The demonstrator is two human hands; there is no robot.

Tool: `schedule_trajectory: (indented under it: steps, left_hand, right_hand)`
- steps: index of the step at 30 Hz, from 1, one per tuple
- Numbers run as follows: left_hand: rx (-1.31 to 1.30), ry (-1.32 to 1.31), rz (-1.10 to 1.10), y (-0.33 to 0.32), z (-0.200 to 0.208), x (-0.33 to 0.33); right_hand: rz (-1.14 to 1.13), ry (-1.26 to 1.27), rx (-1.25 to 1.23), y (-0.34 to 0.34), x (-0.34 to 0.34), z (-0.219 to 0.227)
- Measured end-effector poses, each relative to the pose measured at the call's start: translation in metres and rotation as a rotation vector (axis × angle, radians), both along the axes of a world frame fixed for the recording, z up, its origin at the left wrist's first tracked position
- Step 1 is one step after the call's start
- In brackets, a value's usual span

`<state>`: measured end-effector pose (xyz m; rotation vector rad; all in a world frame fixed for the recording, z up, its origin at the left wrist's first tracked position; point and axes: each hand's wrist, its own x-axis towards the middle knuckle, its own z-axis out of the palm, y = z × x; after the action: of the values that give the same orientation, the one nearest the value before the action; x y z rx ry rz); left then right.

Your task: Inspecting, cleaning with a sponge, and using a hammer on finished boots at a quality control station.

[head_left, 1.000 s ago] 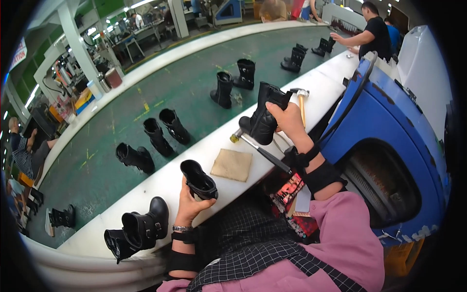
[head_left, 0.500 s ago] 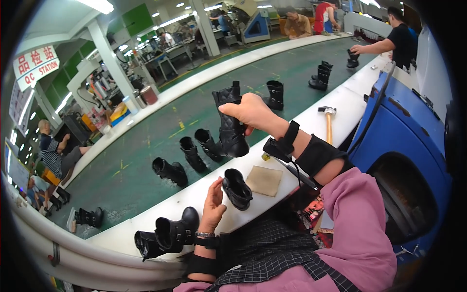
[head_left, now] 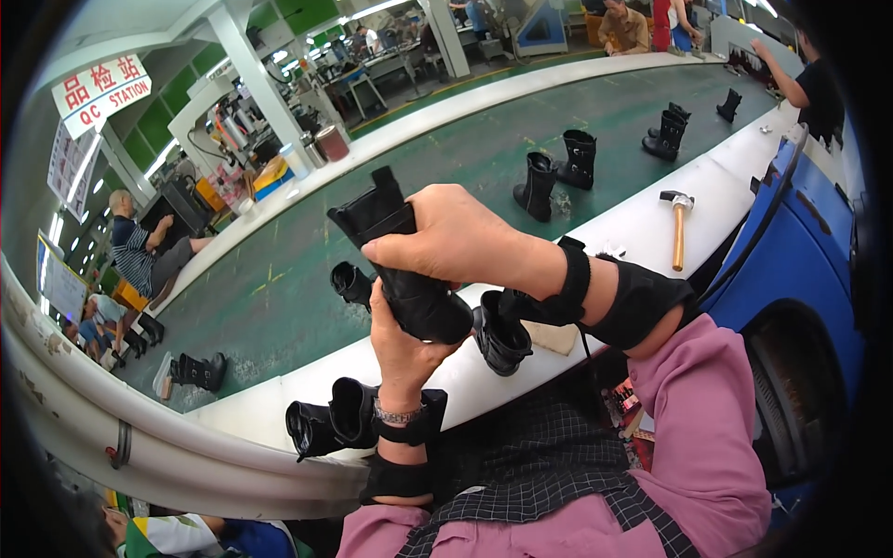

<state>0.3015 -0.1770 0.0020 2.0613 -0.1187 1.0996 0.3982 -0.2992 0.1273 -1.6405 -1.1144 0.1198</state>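
A black ankle boot (head_left: 419,302) hangs tilted over the near ledge, its shaft toward the upper left and its toe toward the lower right. My right hand (head_left: 456,232) grips it by the shaft, thumb across the upper. Below, my left hand (head_left: 400,358) cups the foot part with its thumb up along the side; its other fingers are hidden behind the boot. Just right of the toe, another black boot (head_left: 502,342) stands on the white ledge (head_left: 307,377). Two more boots (head_left: 353,409) stand by my left wrist, partly hidden by it.
A hammer (head_left: 678,232) with a wooden handle lies on the ledge at right, and a tan square pad (head_left: 555,338) is under my right forearm. Several buckled boots (head_left: 578,160) stand on the green belt (head_left: 446,167). A blue machine (head_left: 777,251) borders my right side. Co-workers sit around.
The held boot has come left and nearer, tipping over. My left hand has risen from beside the ledge boot to its foot part. The view has swung left; a co-worker's hand has left a far boot.
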Motion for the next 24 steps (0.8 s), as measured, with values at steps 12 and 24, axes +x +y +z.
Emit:
schedule_trajectory:
  steps: [12, 24]
  left_hand:
    - [-0.958, 0.235, -0.513, 0.016, -0.029, -0.036]
    - [-1.121, 0.457, -0.694, 0.002, -0.060, -0.074]
  right_hand:
    - [-0.012, 0.125, 0.031, -0.045, 0.017, -0.062]
    - [-0.226, -0.362, -0.625, -0.121, 0.035, -0.241]
